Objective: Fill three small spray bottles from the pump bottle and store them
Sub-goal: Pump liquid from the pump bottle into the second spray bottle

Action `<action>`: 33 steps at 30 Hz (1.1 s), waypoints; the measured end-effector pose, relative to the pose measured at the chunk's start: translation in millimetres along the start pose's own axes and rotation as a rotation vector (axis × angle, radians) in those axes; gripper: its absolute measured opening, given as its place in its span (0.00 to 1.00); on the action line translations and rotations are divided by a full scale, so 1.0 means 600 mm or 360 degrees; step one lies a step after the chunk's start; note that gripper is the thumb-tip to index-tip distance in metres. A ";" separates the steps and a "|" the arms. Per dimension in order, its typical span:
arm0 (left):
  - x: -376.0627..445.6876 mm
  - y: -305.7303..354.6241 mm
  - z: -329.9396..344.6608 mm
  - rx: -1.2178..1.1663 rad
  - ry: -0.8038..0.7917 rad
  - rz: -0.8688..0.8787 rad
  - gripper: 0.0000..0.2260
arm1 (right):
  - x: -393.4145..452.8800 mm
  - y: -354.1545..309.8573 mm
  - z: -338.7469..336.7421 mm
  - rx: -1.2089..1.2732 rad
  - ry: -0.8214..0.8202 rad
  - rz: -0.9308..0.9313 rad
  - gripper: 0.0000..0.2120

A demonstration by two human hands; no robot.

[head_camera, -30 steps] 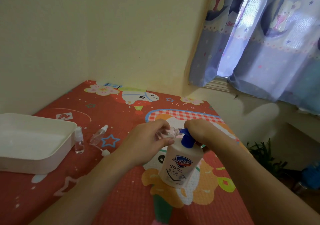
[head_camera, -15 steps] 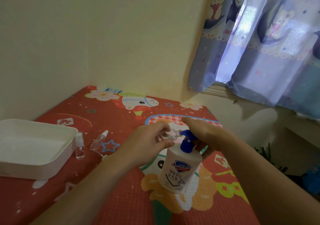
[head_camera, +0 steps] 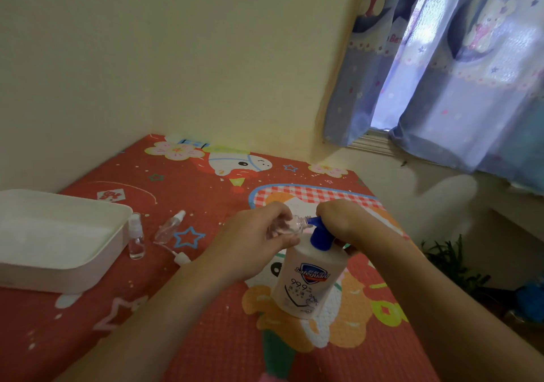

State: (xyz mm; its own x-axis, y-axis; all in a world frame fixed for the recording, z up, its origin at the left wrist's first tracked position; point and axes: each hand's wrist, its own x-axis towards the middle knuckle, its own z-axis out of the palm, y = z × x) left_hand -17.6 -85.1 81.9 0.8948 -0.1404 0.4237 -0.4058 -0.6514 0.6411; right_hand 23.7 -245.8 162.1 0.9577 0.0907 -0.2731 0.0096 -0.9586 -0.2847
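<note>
Left hand [head_camera: 253,243] fingers wrapped around small clear bottle [head_camera: 290,225], held sideways, open neck touching blue pump nozzle [head_camera: 314,220]. Right hand [head_camera: 343,219] curled down over pump head, just right of left fingers. Pump bottle [head_camera: 309,281] upright below both hands on red mat [head_camera: 206,308]. Far left of left hand: standing spray bottle [head_camera: 136,236] beside white tray [head_camera: 59,234], lying spray bottle [head_camera: 170,227], loose spray cap [head_camera: 180,257] nearer.

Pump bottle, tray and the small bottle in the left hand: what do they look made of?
Pump bottle: translucent milky plastic, glossy printed label, opaque blue pump. Tray: white matte plastic, by its rounded moulded rim. Small bottle: clear, with see-through walls and glints; probably plastic, possibly glass.
</note>
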 end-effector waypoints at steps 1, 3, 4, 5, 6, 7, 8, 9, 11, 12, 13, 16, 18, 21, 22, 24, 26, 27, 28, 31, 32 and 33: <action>-0.002 -0.001 0.000 -0.0006 0.0002 -0.0008 0.15 | -0.001 -0.001 0.001 -0.0018 0.0004 -0.0010 0.12; -0.001 0.000 0.000 -0.0009 0.0002 -0.0021 0.15 | 0.002 -0.001 0.000 -0.0060 -0.0002 -0.0022 0.13; -0.001 0.001 0.000 -0.0014 0.0004 -0.0025 0.15 | 0.003 -0.001 0.000 -0.0071 -0.0004 -0.0025 0.12; -0.001 0.002 -0.001 -0.0018 0.0004 -0.0026 0.15 | 0.004 0.000 -0.001 -0.0062 -0.0009 -0.0014 0.12; -0.001 0.003 -0.001 -0.0017 0.0000 -0.0027 0.14 | 0.005 0.001 -0.001 -0.0033 -0.0014 -0.0004 0.11; -0.001 0.004 -0.003 -0.0008 -0.0011 -0.0027 0.14 | 0.006 0.002 -0.001 0.0020 -0.0022 0.0018 0.11; -0.001 0.005 -0.003 -0.0002 -0.0021 -0.0028 0.15 | 0.005 0.004 0.000 0.0092 -0.0029 0.0044 0.11; -0.002 0.005 -0.005 0.0005 -0.0029 -0.0026 0.15 | 0.005 0.005 0.000 0.0171 -0.0038 0.0063 0.11; -0.001 0.007 -0.009 0.0007 -0.0028 -0.0017 0.14 | 0.002 0.008 -0.004 0.0350 -0.0046 0.0109 0.13; -0.001 0.009 -0.011 0.0000 -0.0017 -0.0016 0.15 | 0.000 0.008 -0.010 0.0438 -0.0059 0.0140 0.17; 0.000 0.011 -0.012 -0.0009 0.0000 -0.0015 0.15 | 0.000 0.008 -0.016 0.0487 -0.0081 0.0167 0.22; 0.004 0.015 -0.015 -0.0001 0.0016 -0.0009 0.16 | 0.001 0.007 -0.028 0.0512 -0.0172 0.0206 0.32; 0.004 0.017 -0.015 0.0001 0.0021 0.0007 0.16 | 0.002 0.007 -0.025 0.0512 -0.0149 0.0207 0.31; 0.004 0.017 -0.014 -0.0002 0.0036 0.0010 0.15 | 0.005 0.009 -0.017 0.0493 -0.0047 0.0197 0.23; 0.004 0.017 -0.013 -0.0010 0.0040 0.0007 0.15 | 0.005 0.008 -0.015 0.0486 -0.0033 0.0192 0.21; 0.003 0.015 -0.012 -0.0024 0.0038 -0.0006 0.15 | 0.004 0.005 -0.011 0.0427 -0.0040 0.0159 0.16; 0.003 0.012 -0.009 -0.0018 0.0024 -0.0020 0.13 | 0.008 0.004 -0.007 0.0266 -0.0035 0.0069 0.12; 0.002 0.010 -0.008 -0.0019 0.0014 -0.0027 0.13 | 0.009 0.003 -0.004 0.0165 -0.0026 0.0020 0.11; 0.001 0.009 -0.006 -0.0020 0.0008 -0.0034 0.13 | 0.009 0.003 -0.001 0.0056 -0.0016 -0.0017 0.09; -0.002 0.006 -0.002 -0.0030 0.0004 -0.0062 0.14 | 0.009 0.001 0.002 -0.0223 0.0033 -0.0086 0.04; -0.002 0.006 -0.001 -0.0036 0.0004 -0.0069 0.14 | 0.008 0.001 0.002 -0.0290 0.0038 -0.0101 0.05; -0.003 0.006 -0.001 -0.0041 0.0003 -0.0076 0.14 | 0.009 0.001 0.003 -0.0342 0.0036 -0.0112 0.05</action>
State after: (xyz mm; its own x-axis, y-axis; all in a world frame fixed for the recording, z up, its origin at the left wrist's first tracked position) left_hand -20.9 -86.9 83.6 0.9131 -0.1082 0.3931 -0.3670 -0.6381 0.6769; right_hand 28.1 -245.4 158.8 0.9587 0.1555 -0.2381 0.1353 -0.9858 -0.0990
